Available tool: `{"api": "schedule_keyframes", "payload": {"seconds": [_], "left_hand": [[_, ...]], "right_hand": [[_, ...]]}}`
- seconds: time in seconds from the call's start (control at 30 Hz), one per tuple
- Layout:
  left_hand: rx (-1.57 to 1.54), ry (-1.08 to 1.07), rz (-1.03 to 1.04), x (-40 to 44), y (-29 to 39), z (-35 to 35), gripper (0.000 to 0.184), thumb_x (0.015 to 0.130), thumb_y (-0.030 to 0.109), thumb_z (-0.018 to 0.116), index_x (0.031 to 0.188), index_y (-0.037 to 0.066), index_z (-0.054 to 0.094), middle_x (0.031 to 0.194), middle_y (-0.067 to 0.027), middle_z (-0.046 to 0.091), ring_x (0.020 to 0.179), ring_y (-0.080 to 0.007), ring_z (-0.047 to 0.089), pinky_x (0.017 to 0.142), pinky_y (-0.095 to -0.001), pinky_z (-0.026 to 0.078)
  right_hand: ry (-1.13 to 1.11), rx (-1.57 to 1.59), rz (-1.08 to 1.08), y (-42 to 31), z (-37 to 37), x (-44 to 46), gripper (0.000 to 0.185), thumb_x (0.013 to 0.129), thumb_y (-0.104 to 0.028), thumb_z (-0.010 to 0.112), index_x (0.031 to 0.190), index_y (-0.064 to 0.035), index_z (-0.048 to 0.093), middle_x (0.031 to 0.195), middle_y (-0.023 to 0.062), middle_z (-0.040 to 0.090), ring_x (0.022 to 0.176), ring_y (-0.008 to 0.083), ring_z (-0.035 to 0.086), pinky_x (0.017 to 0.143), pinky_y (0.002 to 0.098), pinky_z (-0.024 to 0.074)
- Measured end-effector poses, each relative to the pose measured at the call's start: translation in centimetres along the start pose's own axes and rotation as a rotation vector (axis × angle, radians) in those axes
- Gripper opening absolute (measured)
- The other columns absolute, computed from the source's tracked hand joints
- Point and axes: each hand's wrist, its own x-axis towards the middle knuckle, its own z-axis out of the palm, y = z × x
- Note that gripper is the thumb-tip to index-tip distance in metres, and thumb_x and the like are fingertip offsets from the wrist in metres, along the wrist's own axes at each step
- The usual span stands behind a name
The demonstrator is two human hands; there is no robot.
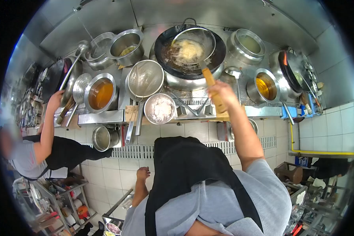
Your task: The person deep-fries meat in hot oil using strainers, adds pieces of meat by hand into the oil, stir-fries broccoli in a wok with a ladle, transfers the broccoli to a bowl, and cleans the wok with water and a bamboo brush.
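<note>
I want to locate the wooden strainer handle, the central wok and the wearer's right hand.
Wooden strainer handle [209, 77], head view: visible upper part.
Central wok [163, 44], head view: left inner wall.
Wearer's right hand [224, 93], head view: middle of hand.

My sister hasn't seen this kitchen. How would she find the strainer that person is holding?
Find the big black wok near the top middle of the picture. Over it is a round mesh strainer. Unlike the mesh sieve to its left, it has a thick wooden handle, gripped by the person's right hand.

The pale food [189, 50] in the strainer [205, 38] seems blurred, its pieces indistinct.
</note>
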Motion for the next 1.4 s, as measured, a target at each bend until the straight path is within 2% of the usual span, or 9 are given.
{"api": "schedule_keyframes", "payload": {"seconds": [0.23,0.33,0.47,0.63,0.83,0.97,1.07,1.23,1.4], "left_hand": [[0.047,0.001,0.054,-3.6,2.5,5.3,0.025,0.092,0.019,0.070,0.110,0.002,0.066,0.087,-0.0069,0.070,0.072,-0.0188,0.069,0.061,-0.0316,0.055],[0.242,-0.081,0.378,-3.7,2.2,7.3,0.027,0.093,0.019,0.069,0.113,0.002,0.066,0.090,-0.0058,0.070,0.075,-0.0166,0.068,0.062,-0.0305,0.054],[0.349,-0.034,0.252,-8.5,8.1,13.0,0.036,0.095,0.024,0.066,0.121,-0.001,0.067,0.101,-0.0070,0.071,0.086,-0.0130,0.066,0.073,-0.0288,0.053],[0.381,-0.050,0.337,-9.8,11.5,18.3,0.040,0.096,0.024,0.066,0.126,-0.003,0.066,0.110,-0.0119,0.072,0.095,-0.0198,0.067,0.083,-0.0308,0.052],[0.760,-0.009,0.336,-10.0,10.5,19.8,0.034,0.096,0.023,0.063,0.119,-0.001,0.070,0.108,-0.0164,0.074,0.100,-0.0233,0.069,0.087,-0.0336,0.053],[0.863,-0.051,0.280,-4.1,3.3,14.9,0.031,0.096,0.023,0.061,0.112,0.000,0.073,0.105,-0.0176,0.076,0.101,-0.0258,0.071,0.088,-0.0353,0.053],[0.919,-0.046,0.238,-3.2,1.7,13.9,0.032,0.096,0.024,0.060,0.111,0.000,0.074,0.105,-0.0183,0.076,0.102,-0.0275,0.071,0.089,-0.0363,0.053],[0.906,-0.035,0.355,-4.9,4.3,15.2,0.033,0.095,0.027,0.063,0.110,0.000,0.074,0.105,-0.0172,0.076,0.100,-0.0269,0.071,0.086,-0.0366,0.054],[0.861,-0.087,0.444,-5.3,8.6,17.3,0.034,0.092,0.027,0.070,0.109,-0.002,0.073,0.095,-0.0128,0.075,0.084,-0.0209,0.070,0.075,-0.0334,0.054]], "right_hand": [[-0.150,0.292,0.087,0.0,-4.6,1.7,0.037,0.090,-0.008,0.064,0.123,0.0069,0.057,0.087,0.0122,0.068,0.064,0.0186,0.065,0.060,0.0309,0.0561],[-0.176,0.291,0.095,0.5,-4.1,1.3,0.035,0.095,-0.010,0.060,0.127,0.0045,0.055,0.089,0.0115,0.068,0.065,0.0193,0.066,0.061,0.0312,0.0561],[-0.271,0.459,0.112,1.4,-4.8,1.8,0.042,0.100,-0.022,0.062,0.133,0.0030,0.054,0.093,0.0101,0.068,0.070,0.0171,0.066,0.062,0.0293,0.0550],[-0.307,0.632,0.122,5.6,-8.6,0.0,0.058,0.103,-0.041,0.060,0.142,0.0016,0.049,0.092,0.0057,0.067,0.071,0.0116,0.064,0.060,0.0284,0.0549],[-0.145,0.191,0.278,16.0,-15.3,-8.4,0.034,0.105,-0.031,0.056,0.088,-0.0024,0.063,0.067,0.0033,0.060,0.050,0.0126,0.054,0.045,0.0280,0.0396],[-0.268,-0.143,0.395,23.5,-17.6,-13.6,0.036,0.102,-0.030,0.057,0.082,-0.0011,0.065,0.066,0.0057,0.062,0.051,0.0142,0.058,0.049,0.0300,0.0483],[-0.022,-0.084,0.484,28.3,-19.0,-15.7,0.026,0.100,-0.025,0.060,0.089,-0.0028,0.066,0.068,0.0039,0.062,0.055,0.0128,0.059,0.051,0.0290,0.0480],[0.608,-0.064,0.275,32.9,-21.5,-15.6,0.024,0.093,-0.025,0.070,0.101,-0.0018,0.068,0.074,0.0040,0.063,0.061,0.0126,0.059,0.056,0.0292,0.0482],[0.663,-0.385,0.045,26.7,-20.1,-13.1,0.044,0.086,-0.037,0.076,0.104,0.0009,0.063,0.097,0.0179,0.069,0.089,0.0248,0.068,0.081,0.0387,0.0556]]}}
